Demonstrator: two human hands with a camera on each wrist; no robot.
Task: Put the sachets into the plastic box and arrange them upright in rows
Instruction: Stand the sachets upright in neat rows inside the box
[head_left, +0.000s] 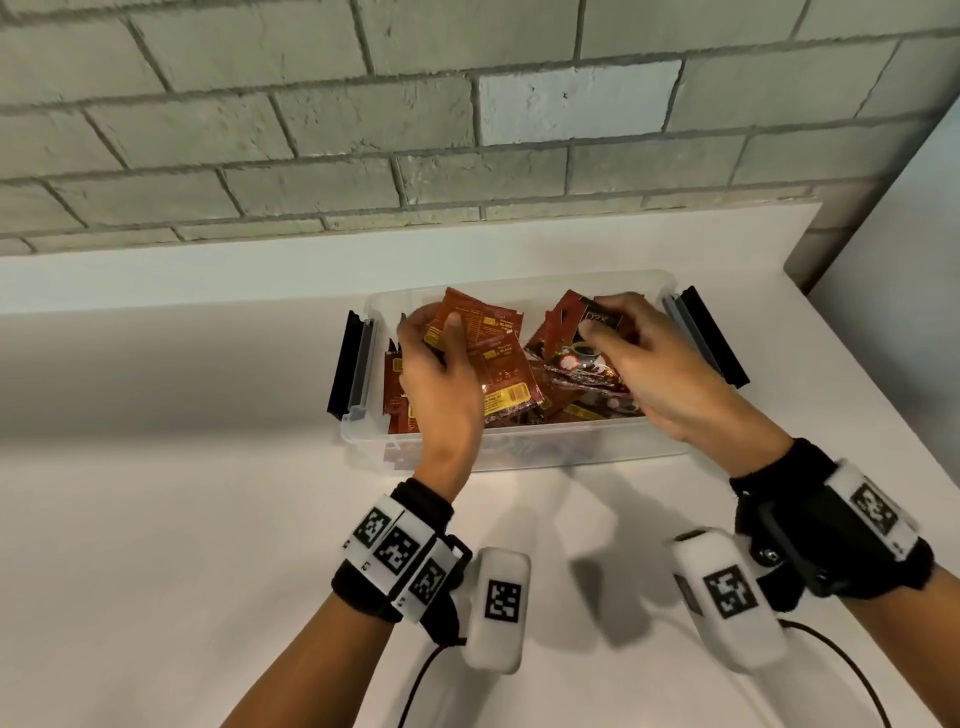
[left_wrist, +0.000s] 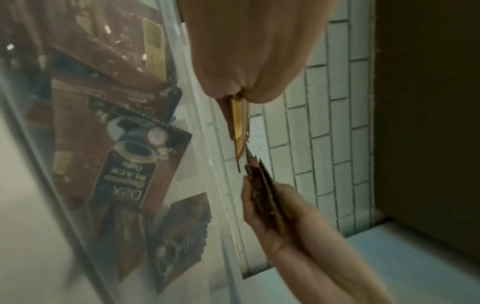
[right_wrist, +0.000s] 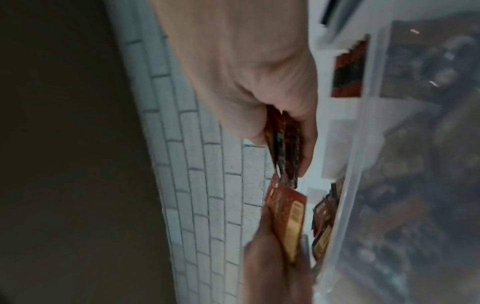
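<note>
A clear plastic box (head_left: 519, 457) stands on the white counter, with several red-brown coffee sachets (head_left: 566, 400) lying loose and slanted inside it. My left hand (head_left: 434, 332) is over the box's left half and grips a small stack of red sachets (head_left: 483, 338), seen edge-on in the left wrist view (left_wrist: 240, 127). My right hand (head_left: 608, 322) is over the right half and pinches a few dark sachets (head_left: 566, 338), which also show in the right wrist view (right_wrist: 284, 144). The two bundles nearly meet above the box.
Black and grey latches hang open at the box's left end (head_left: 350, 364) and right end (head_left: 701, 338). A grey brick wall (head_left: 467, 130) rises behind the counter. A side wall (head_left: 893, 218) bounds the counter on the right. Cables trail from both wrist cameras.
</note>
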